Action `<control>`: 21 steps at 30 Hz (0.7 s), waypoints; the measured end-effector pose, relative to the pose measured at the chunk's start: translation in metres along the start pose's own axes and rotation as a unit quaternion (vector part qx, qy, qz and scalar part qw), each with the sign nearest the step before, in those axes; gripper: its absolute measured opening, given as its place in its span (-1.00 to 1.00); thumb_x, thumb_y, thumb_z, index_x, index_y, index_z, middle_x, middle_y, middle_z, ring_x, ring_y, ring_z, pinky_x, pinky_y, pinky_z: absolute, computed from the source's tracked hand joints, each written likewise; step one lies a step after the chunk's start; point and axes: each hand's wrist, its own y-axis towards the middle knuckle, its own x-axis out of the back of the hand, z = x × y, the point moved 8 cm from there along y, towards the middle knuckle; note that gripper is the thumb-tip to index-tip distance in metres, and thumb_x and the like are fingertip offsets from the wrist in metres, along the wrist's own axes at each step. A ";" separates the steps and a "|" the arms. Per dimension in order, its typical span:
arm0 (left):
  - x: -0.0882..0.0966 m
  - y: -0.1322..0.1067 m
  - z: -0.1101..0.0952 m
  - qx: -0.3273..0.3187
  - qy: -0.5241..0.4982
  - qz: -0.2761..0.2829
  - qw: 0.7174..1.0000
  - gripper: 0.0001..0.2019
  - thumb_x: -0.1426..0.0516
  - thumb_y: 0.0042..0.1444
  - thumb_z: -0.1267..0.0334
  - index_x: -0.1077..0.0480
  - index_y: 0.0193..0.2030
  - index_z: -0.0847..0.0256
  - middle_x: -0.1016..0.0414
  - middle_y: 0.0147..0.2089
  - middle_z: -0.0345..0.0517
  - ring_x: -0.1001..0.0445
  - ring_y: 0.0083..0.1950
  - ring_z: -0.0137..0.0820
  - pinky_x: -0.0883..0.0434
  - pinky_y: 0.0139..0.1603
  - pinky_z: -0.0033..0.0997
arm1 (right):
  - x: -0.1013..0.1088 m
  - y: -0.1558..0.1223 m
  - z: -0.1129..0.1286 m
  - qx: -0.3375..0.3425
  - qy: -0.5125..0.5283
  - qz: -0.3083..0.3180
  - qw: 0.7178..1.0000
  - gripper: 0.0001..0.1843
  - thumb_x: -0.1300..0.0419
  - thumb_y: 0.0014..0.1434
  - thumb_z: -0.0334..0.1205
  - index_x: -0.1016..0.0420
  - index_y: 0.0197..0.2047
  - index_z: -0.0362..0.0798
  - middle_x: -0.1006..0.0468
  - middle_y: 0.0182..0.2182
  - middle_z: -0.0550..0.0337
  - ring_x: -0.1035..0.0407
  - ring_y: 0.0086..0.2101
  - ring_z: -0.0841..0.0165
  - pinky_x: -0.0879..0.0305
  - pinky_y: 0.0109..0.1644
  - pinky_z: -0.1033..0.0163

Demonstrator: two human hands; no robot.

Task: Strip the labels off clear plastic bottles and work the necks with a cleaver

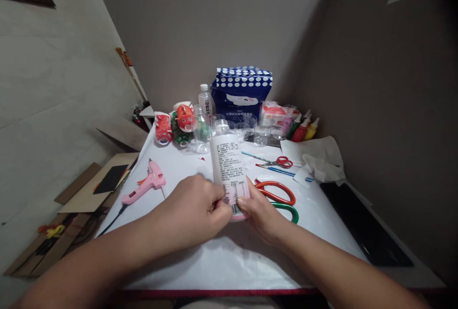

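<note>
While the right hand (pixel 263 212) clamps its lower side, a clear plastic bottle (pixel 228 168) with a white-and-pink printed label (pixel 231 154) is held above the white-covered table (pixel 200 266).
The left hand (pixel 200 201) curls against the label's lower part; whether it grips, I cannot tell. Beyond the right hand lie orange and green looped handles (pixel 294 197); left of the left hand, a pink plastic glue gun (pixel 146 185).

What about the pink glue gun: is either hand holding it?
No, the glue gun lies on the table, with left hand and right hand at the bottle.
</note>
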 end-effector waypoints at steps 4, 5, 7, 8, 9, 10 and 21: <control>0.001 -0.001 -0.004 -0.020 -0.021 -0.029 0.999 -0.75 0.01 -0.06 0.36 -0.12 -0.72 0.24 -0.02 -0.72 -0.29 -0.03 -0.64 -0.56 0.05 -0.58 -0.47 | -0.004 0.000 0.001 -0.011 0.063 0.019 0.998 -0.53 -0.19 0.11 -0.10 -0.25 0.08 0.03 -0.50 -0.14 0.14 -0.40 -0.17 0.24 -0.30 -0.06 0.15; 0.002 -0.001 -0.005 -0.024 -0.026 -0.042 0.998 -0.74 0.02 -0.04 0.35 -0.11 -0.71 0.24 -0.01 -0.72 -0.30 -0.03 -0.63 -0.57 0.04 -0.57 -0.47 | -0.003 0.000 0.002 -0.013 0.068 0.015 0.997 -0.56 -0.18 0.12 -0.11 -0.26 0.06 0.03 -0.50 -0.14 0.14 -0.41 -0.17 0.25 -0.31 -0.07 0.15; 0.003 -0.002 -0.005 -0.027 -0.033 -0.071 0.997 -0.75 0.03 -0.01 0.33 -0.12 -0.68 0.23 -0.01 -0.71 -0.30 -0.03 -0.63 -0.56 0.02 -0.56 -0.48 | 0.000 0.000 0.003 -0.014 0.071 -0.001 0.997 -0.59 -0.17 0.13 -0.11 -0.28 0.05 0.02 -0.51 -0.12 0.13 -0.42 -0.17 0.25 -0.31 -0.06 0.15; 0.004 -0.002 -0.004 -0.028 -0.034 -0.082 0.996 -0.75 0.02 0.00 0.32 -0.13 -0.67 0.23 -0.02 -0.70 -0.31 -0.03 -0.62 -0.56 0.01 -0.56 -0.48 | 0.001 0.000 0.003 -0.012 0.069 -0.009 0.997 -0.60 -0.17 0.14 -0.10 -0.29 0.05 0.02 -0.50 -0.11 0.12 -0.42 -0.16 0.25 -0.31 -0.05 0.15; 0.004 -0.002 -0.003 -0.029 -0.032 -0.090 0.995 -0.75 0.01 0.00 0.32 -0.14 -0.66 0.22 -0.03 -0.70 -0.31 -0.04 -0.62 -0.56 0.00 -0.55 -0.48 | 0.002 0.000 0.004 -0.007 0.067 -0.017 0.998 -0.60 -0.17 0.14 -0.10 -0.29 0.04 0.02 -0.50 -0.10 0.12 -0.41 -0.15 0.24 -0.31 -0.04 0.14; 0.005 -0.002 -0.002 -0.030 -0.030 -0.094 0.995 -0.75 0.00 0.01 0.31 -0.14 -0.66 0.22 -0.05 -0.69 -0.31 -0.05 -0.61 -0.56 -0.01 -0.55 -0.48 | 0.003 0.000 0.004 -0.003 0.063 -0.023 0.998 -0.60 -0.17 0.14 -0.10 -0.29 0.05 0.02 -0.50 -0.09 0.12 -0.41 -0.13 0.24 -0.30 -0.03 0.14; -0.003 -0.005 0.002 0.004 0.059 -0.019 0.998 -0.66 0.12 0.24 0.17 -0.34 -0.45 0.21 -0.37 -0.57 -0.18 -0.29 -0.55 -0.45 -0.06 -0.49 -0.41 | 0.005 0.003 0.002 -0.005 0.030 -0.045 0.999 -0.58 -0.17 0.11 -0.12 -0.29 0.05 0.04 -0.50 -0.08 0.13 -0.39 -0.12 0.24 -0.30 0.00 0.12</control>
